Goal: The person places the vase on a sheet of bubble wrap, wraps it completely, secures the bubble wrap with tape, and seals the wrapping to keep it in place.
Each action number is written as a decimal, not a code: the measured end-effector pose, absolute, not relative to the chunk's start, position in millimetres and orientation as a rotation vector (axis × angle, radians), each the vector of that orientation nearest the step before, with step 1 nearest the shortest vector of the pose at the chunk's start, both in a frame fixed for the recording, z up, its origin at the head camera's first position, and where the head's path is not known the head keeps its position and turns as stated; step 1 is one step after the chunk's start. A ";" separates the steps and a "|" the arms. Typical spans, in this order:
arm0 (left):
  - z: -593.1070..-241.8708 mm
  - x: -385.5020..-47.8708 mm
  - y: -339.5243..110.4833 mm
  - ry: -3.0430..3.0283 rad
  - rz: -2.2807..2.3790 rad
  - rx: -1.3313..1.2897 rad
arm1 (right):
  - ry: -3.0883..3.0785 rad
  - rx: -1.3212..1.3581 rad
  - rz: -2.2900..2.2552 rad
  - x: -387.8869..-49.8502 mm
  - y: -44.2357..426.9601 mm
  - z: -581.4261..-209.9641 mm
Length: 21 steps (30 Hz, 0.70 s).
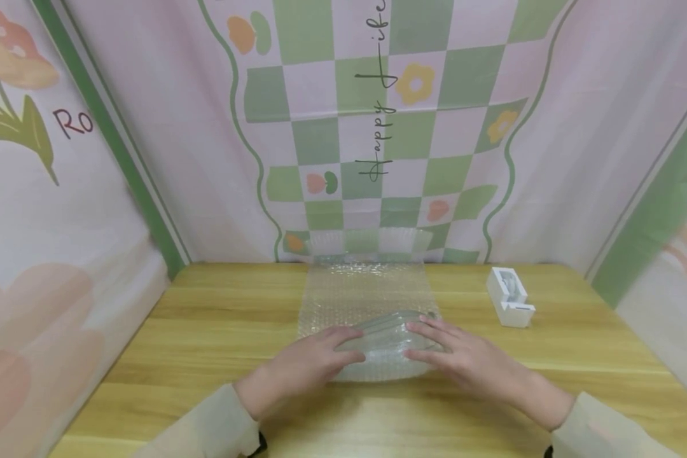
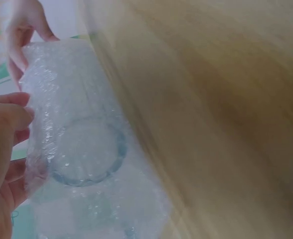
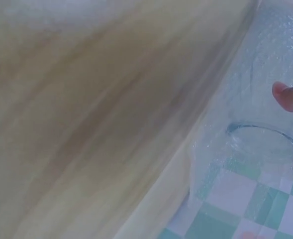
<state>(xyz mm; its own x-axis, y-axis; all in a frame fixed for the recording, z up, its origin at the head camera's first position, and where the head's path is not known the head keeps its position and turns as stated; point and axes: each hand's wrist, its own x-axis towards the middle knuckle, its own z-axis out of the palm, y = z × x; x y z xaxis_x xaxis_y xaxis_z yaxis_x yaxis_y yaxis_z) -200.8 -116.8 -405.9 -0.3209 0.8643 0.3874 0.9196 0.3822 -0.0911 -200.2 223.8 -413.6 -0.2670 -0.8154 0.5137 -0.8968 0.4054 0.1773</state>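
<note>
A clear glass object (image 1: 386, 337) with a round rim (image 2: 89, 179) lies on its side within bubble wrap (image 1: 366, 292). The wrap's free part stretches back over the table and up against the curtain. My left hand (image 1: 315, 356) holds the wrapped glass at its left end, fingers bent over the wrap in the left wrist view. At the other end my right hand (image 1: 472, 362) grips it, with fingers spread over the top and thumb on the near side. In the right wrist view the thumb (image 3: 290, 98) presses on the wrap; most other fingers are out of frame.
A white tape dispenser (image 1: 509, 298) stands at the back right of the wooden table (image 1: 217, 343). A patterned curtain (image 1: 360, 127) hangs directly behind the table, with more printed fabric at both sides.
</note>
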 end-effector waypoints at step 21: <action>-412.2 -205.2 -116.2 -2.536 -0.384 -1.435 | -2.206 1.519 0.219 -211.6 222.1 -400.5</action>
<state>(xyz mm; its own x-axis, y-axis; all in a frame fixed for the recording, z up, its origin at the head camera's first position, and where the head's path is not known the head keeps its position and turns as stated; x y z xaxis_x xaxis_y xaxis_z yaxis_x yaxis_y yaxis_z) -205.2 -116.2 -412.2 -0.5080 0.8075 0.2997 0.8600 0.4946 0.1252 -211.6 222.1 -400.5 -0.2923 -0.8450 0.4478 -0.9166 0.3811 0.1208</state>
